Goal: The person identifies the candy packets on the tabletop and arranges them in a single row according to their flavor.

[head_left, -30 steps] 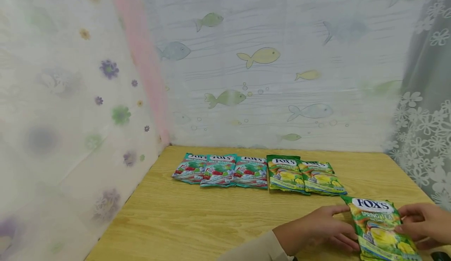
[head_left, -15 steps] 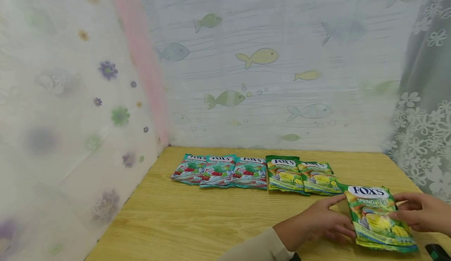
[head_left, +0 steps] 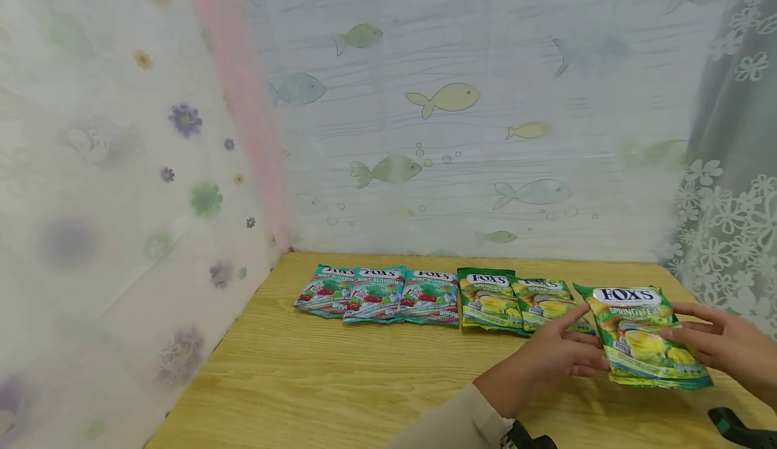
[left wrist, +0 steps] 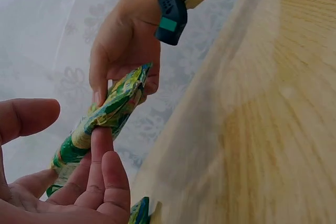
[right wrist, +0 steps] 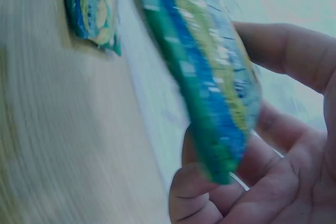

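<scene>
A green and yellow Fox's Spring Tea candy bag [head_left: 643, 341] is held up, tilted, over the right part of the table in the head view. My right hand [head_left: 728, 344] pinches its right side, thumb on the printed front and fingers behind. At the opposite edge, my left hand [head_left: 549, 358] supports the bag with extended fingers. The left wrist view shows these left fingers [left wrist: 101, 166] against the bag, the thumb standing apart from it. Seen from the right wrist, the candy bag [right wrist: 205, 77] lies between thumb and fingers.
Two more Spring Tea bags [head_left: 490, 301] lie at the back of the wooden table [head_left: 340, 381], the right one partly covered by my left hand. Left of them, three teal Mint Blossom bags [head_left: 376, 294] overlap in a row. A patterned curtain [head_left: 461, 220] hangs behind.
Both hands have carried the Spring Tea bag up and away from the table's near right corner, toward the back row. The bags in the row have stayed put.
</scene>
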A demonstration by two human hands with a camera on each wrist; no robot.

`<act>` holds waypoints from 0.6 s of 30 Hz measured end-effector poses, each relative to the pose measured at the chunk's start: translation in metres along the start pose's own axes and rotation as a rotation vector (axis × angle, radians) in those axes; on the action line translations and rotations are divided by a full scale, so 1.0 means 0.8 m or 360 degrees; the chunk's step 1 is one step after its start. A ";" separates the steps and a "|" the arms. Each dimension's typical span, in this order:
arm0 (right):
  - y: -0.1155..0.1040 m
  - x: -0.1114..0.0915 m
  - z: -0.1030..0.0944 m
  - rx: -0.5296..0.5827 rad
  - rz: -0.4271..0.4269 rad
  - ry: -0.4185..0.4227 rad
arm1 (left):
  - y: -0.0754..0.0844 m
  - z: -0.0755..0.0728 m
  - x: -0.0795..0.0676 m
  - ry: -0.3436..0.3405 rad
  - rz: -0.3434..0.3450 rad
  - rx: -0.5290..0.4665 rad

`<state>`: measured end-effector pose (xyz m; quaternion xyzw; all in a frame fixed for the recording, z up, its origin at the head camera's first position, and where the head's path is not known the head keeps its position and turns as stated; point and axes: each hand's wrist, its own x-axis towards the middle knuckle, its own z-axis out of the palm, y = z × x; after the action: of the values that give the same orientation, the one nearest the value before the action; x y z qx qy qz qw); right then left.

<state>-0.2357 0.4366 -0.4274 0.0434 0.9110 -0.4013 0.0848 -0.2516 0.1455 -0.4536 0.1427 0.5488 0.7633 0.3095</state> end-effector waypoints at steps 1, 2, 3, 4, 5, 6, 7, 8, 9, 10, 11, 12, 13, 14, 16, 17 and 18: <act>-0.001 0.001 0.000 0.0003 -0.0020 0.0032 | 0.001 0.000 0.001 -0.0004 0.0016 -0.0003; -0.001 0.002 0.000 0.0014 -0.0036 0.0059 | 0.002 0.000 0.003 -0.0005 0.0033 -0.0007; -0.002 0.004 0.000 0.0045 -0.0053 0.0087 | 0.003 0.001 0.005 0.0005 0.0055 -0.0021; -0.002 0.005 0.001 0.0084 -0.0065 0.0116 | 0.004 0.002 0.006 0.0017 0.0073 -0.0033; -0.003 0.007 0.001 0.0129 -0.0080 0.0134 | 0.003 0.003 0.009 0.0028 0.0097 -0.0043; -0.003 0.009 0.001 0.0185 -0.0096 0.0144 | 0.003 0.003 0.011 0.0039 0.0112 -0.0047; -0.003 0.011 0.002 0.0244 -0.0115 0.0158 | 0.003 0.004 0.012 0.0057 0.0126 -0.0053; -0.003 0.013 0.003 0.0311 -0.0133 0.0162 | 0.003 0.005 0.014 0.0072 0.0143 -0.0054; -0.002 0.015 0.005 0.0383 -0.0144 0.0162 | 0.002 0.006 0.016 0.0088 0.0157 -0.0062; -0.002 0.016 0.006 0.0442 -0.0158 0.0160 | 0.002 0.007 0.017 0.0098 0.0166 -0.0067; -0.002 0.017 0.007 0.0519 -0.0172 0.0157 | 0.002 0.007 0.018 0.0111 0.0177 -0.0075; -0.002 0.019 0.009 0.0588 -0.0186 0.0153 | 0.002 0.008 0.019 0.0130 0.0187 -0.0090; -0.002 0.020 0.011 0.0667 -0.0199 0.0144 | 0.002 0.009 0.020 0.0151 0.0201 -0.0105; -0.002 0.021 0.013 0.0736 -0.0221 0.0141 | 0.002 0.009 0.022 0.0171 0.0216 -0.0124; -0.004 0.021 0.017 0.0753 -0.0282 0.0159 | 0.003 0.008 0.024 0.0202 0.0248 -0.0170; -0.005 0.022 0.019 0.0813 -0.0320 0.0165 | 0.003 0.007 0.026 0.0205 0.0267 -0.0188; -0.006 0.023 0.020 0.0866 -0.0352 0.0173 | 0.003 0.007 0.027 0.0207 0.0289 -0.0206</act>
<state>-0.2525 0.4216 -0.4380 -0.0135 0.7723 -0.6347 -0.0230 -0.2662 0.1628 -0.4518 0.1217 0.5020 0.8297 0.2113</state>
